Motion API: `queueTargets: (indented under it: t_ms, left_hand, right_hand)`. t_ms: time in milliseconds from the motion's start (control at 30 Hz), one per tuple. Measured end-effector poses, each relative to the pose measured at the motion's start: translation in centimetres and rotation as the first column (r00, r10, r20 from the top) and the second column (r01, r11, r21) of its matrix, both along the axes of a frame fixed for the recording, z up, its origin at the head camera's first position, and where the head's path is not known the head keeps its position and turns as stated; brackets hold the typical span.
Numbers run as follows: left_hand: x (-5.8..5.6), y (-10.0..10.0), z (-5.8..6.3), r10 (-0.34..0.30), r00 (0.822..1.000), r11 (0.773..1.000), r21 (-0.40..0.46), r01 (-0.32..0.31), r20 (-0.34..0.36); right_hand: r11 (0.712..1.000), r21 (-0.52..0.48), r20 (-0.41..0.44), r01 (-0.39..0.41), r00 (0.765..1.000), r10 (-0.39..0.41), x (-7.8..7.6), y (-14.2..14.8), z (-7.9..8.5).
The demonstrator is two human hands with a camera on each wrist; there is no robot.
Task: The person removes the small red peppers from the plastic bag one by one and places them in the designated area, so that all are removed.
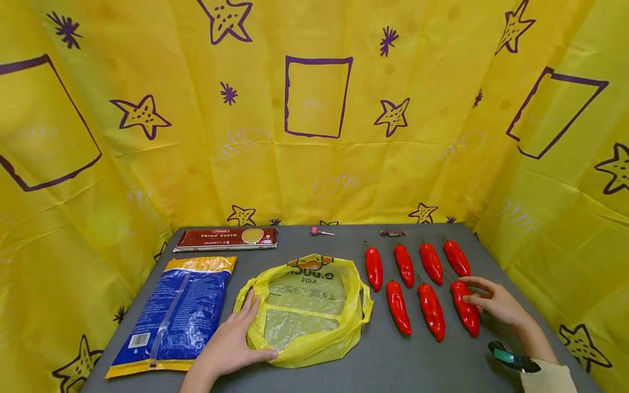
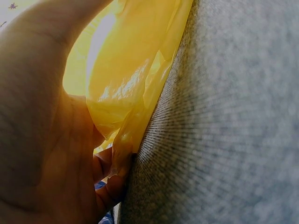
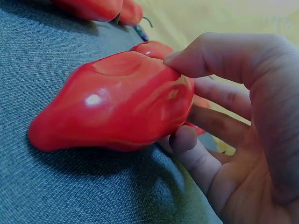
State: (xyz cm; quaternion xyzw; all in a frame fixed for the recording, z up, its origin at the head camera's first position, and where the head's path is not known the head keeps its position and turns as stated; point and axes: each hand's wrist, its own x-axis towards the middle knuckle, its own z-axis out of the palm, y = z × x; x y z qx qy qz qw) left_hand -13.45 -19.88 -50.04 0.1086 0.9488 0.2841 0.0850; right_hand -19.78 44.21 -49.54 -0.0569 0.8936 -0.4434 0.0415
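My left hand (image 1: 235,339) holds the left side of a yellow plastic bag (image 1: 339,344), fingers at its left rim and thumb along the front rim. In the left wrist view, bent fingers meet the thin yellow plastic (image 2: 124,88). The bag lies with its mouth gaping upward, and its inside shows. Over on the right, my right hand (image 1: 498,303) pinches a red chili pepper (image 1: 466,314) near its stem end. The right wrist view has that glossy pepper (image 3: 107,102) large, thumb and fingers on its thick end.
Several more red peppers (image 1: 431,314) lie in two rows beside the held one. A blue-and-yellow packet (image 1: 179,316) lies at left, with a spaghetti pack (image 1: 226,239) behind it. A lollipop (image 1: 316,232) and a wrapped candy (image 1: 393,233) lie along the grey table's (image 1: 354,363) back edge.
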Motion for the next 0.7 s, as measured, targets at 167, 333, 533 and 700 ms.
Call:
queueTargets:
  t_ms: [167, 333, 533, 700]
  left_hand:
    - [-0.01, -0.01, 0.04, 0.001, 1.0, 1.0, 0.0, -0.001, 0.003]
    - [-0.12, -0.11, -0.01, 0.0, 1.0, 1.0, -0.001, 0.0, -0.005]
    - [0.04, -0.12, 0.04, 0.001, 1.0, 1.0, 0.006, -0.001, -0.016]
    - [0.38, 0.17, 0.34, 0.008, 0.999, 1.0, -0.001, -0.008, -0.045]
  right_hand:
    - [1.0, 0.005, 0.003, -0.011, 1.0, 0.011, -0.2, 0.03, 0.01]
    - [0.999, 0.027, 0.016, -0.018, 1.0, 0.018, -0.36, -0.05, 0.03]
    - [0.997, 0.076, 0.023, -0.013, 1.0, 0.012, -0.35, -0.11, -0.1]
    - [0.995, 0.1, 0.002, -0.006, 1.0, 0.006, -0.08, -0.2, -0.29]
